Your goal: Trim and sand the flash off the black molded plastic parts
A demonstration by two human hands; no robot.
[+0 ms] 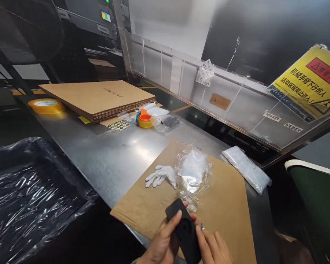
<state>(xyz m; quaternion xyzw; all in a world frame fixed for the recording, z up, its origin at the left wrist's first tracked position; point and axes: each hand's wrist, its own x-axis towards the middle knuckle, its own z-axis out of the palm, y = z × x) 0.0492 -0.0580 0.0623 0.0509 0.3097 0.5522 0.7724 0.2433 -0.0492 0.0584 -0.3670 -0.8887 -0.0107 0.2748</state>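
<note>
A black, elongated part [187, 234] with a rounded end and a round recess is held up over the brown paper, low in the picture. My left hand [165, 238] wraps around it, thumb on its face and fingertips showing past the far edge. At the right edge of the part, my right hand [213, 245] presses with its fingers bent and close together. Beside those fingertips is a small shiny bit [202, 226], too small to name. Beyond my hands lie a white glove [162, 176] and a clear plastic bag [193, 170].
Brown paper [225, 205] covers the near part of the metal table [99, 157]. Farther back are stacked cardboard sheets [99, 95], a yellow tape roll [46, 105] and an orange tape dispenser [145, 116]. A plastic-wrapped pack [247, 169] lies right; black plastic film [38, 201] is left.
</note>
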